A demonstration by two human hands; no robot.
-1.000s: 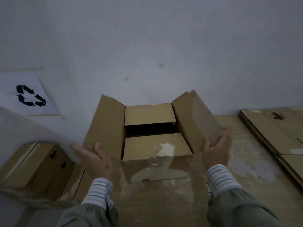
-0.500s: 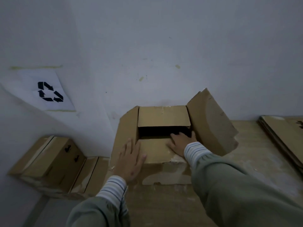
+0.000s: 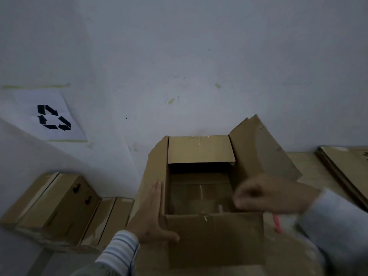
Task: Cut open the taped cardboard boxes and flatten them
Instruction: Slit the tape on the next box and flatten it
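A pale white wall (image 3: 199, 56) fills the upper view in dim light, marked with bits of yellowish tape (image 3: 171, 101). A paper sheet with a black recycling symbol (image 3: 53, 117) is taped at left. The wooden bench (image 3: 310, 168) meets the wall.

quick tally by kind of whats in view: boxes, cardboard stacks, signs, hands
Open cardboard box: 1
Flattened cardboard stacks: 2, one on the left, one on the right
Recycling sign on the wall: 1
Hands: 2, left hand, right hand
Total: 6

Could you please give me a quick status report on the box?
Left hand flat on box side. Right hand blurred over opening. Top flaps open, bottom tape intact.
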